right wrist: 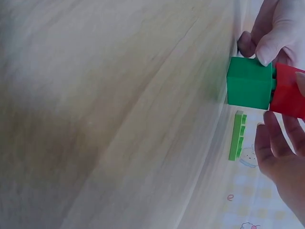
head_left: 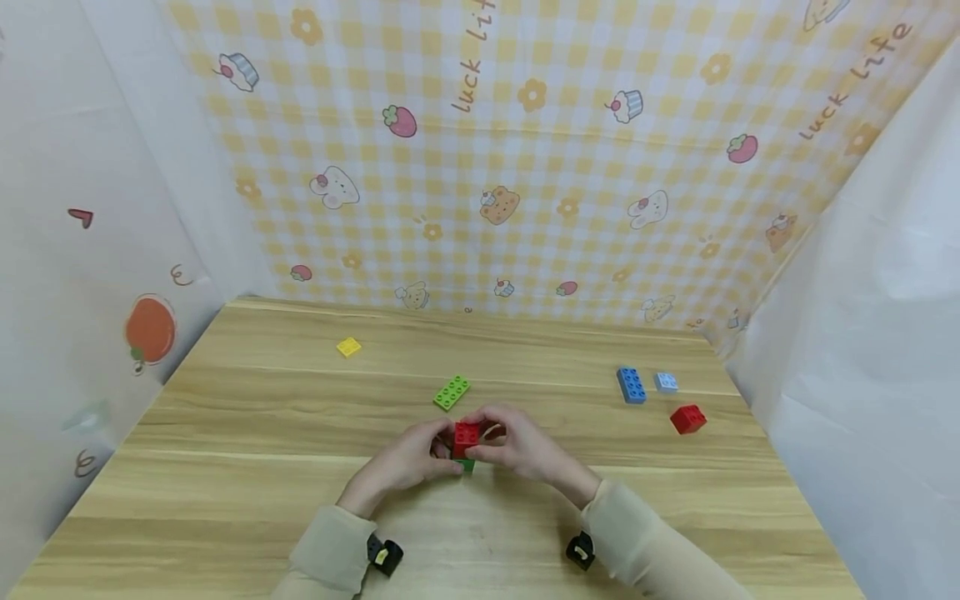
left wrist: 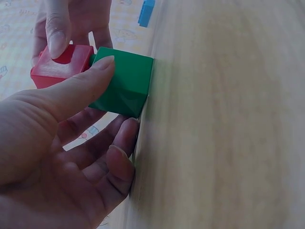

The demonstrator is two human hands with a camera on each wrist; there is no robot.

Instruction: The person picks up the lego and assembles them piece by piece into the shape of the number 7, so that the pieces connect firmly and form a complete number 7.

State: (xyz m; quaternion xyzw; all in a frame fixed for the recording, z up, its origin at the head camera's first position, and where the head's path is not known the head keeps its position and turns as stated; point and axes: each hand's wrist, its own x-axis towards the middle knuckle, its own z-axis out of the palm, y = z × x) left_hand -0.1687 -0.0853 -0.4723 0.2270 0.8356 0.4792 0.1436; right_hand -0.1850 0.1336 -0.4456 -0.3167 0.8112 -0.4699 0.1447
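Observation:
In the head view, a red brick with studs on top is above a green brick at the front middle of the table. My left hand holds the green brick, its thumb pressed on the side in the left wrist view. The red brick is pinched between the thumb and fingers of my right hand. Between the green brick and the red brick, a narrow gap shows green studs in the right wrist view. The green brick's base stands on the tabletop.
Behind the hands lies a flat light green brick. A small yellow brick is at the back left. On the right are a blue brick, a light blue brick and another red brick. A patterned cloth hangs behind the table.

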